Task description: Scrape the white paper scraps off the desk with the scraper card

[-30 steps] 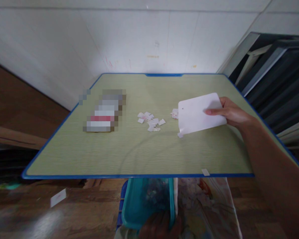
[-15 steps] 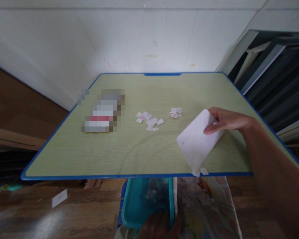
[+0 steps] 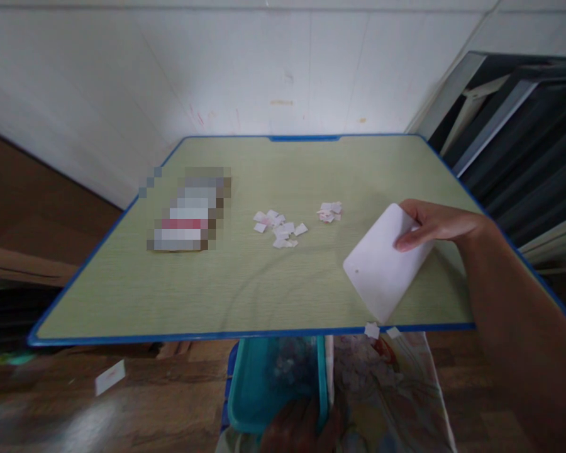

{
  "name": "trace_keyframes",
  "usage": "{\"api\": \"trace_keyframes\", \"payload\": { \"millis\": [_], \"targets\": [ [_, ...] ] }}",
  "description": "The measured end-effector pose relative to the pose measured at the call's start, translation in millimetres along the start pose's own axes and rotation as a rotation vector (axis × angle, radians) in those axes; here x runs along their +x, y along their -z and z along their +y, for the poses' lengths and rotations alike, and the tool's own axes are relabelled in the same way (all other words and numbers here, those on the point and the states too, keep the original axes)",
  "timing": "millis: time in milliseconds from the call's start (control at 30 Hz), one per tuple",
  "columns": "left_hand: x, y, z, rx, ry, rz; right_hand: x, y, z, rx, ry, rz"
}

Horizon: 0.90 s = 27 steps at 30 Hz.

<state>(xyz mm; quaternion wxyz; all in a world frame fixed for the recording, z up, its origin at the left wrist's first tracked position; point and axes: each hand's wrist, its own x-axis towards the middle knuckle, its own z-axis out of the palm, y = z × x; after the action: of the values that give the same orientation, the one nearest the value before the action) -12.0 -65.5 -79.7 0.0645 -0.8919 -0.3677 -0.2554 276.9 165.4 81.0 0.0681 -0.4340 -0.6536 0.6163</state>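
Card (image 3: 381, 267) in right hand (image 3: 429, 221) — tilted

Coarse squares mask the object (image 3: 183, 214) by the tabletop's (image 3: 170, 289) left edge, the card (image 3: 382, 267) hides fingertips of the right hand (image 3: 431, 223), and the dim left hand (image 3: 298, 426) is cut off below.
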Motion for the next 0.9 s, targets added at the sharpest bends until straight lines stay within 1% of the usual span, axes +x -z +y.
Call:
{"api": "trace_keyframes", "payload": {
  "millis": [133, 200, 267, 333, 367, 467, 500, 533, 567, 600, 700, 800, 833, 900],
  "targets": [
    [1.5, -0.2, -0.1, -0.009, -0.007, -0.011, 0.8, -1.5, -0.1, 0.046, 0.048, -0.030],
    [3.3, 1.2, -0.2, -0.005, -0.007, -0.007, 2.9, -3.5, -0.8, 0.052, 0.064, 0.021],
    [3.5, 2.0, -0.4, 0.009, -0.004, -0.001, 5.3, -6.2, -2.9, 0.033, 0.059, 0.099],
    [1.2, 1.1, -0.8, 0.015, -0.012, -0.013, 6.9, -8.7, -5.7, 0.005, 0.037, 0.128],
    [-0.8, 0.0, -0.9, 0.013, -0.015, -0.019, 7.0, -9.6, -7.0, -0.009, 0.022, 0.112],
    [-5.9, -3.3, -0.5, -0.003, -0.013, -0.027, 5.0, -10.6, -7.7, -0.024, -0.012, -0.007],
    [-6.3, -3.7, -0.3, -0.007, -0.006, -0.028, 4.2, -10.4, -6.7, -0.011, -0.012, -0.023],
    [-5.7, -3.4, -0.1, -0.012, 0.000, -0.028, 3.8, -10.1, -5.3, 0.016, 0.002, -0.003],
    [-4.3, -2.5, 0.0, -0.015, 0.009, -0.027, 4.1, -9.9, -3.7, 0.054, 0.028, 0.056],
    [-2.1, -1.2, -0.1, -0.016, 0.011, -0.028, 5.3, -9.7, -2.0, 0.100, 0.062, 0.147],
    [5.4, 3.6, -0.3, -0.012, -0.005, -0.030, 14.1, -9.8, 2.5, 0.240, 0.181, 0.488],
    [8.2, 4.9, -0.1, -0.004, -0.003, -0.018, 26.6, -9.6, 6.3, 0.385, 0.317, 0.772],
    [7.4, 4.0, 0.0, -0.003, 0.003, -0.010, 30.0, -9.4, 7.5, 0.422, 0.358, 0.840],
    [4.2, 1.1, 0.3, -0.004, 0.019, -0.002, 34.3, -8.7, 9.7, 0.451, 0.396, 0.912]
  ]
}}
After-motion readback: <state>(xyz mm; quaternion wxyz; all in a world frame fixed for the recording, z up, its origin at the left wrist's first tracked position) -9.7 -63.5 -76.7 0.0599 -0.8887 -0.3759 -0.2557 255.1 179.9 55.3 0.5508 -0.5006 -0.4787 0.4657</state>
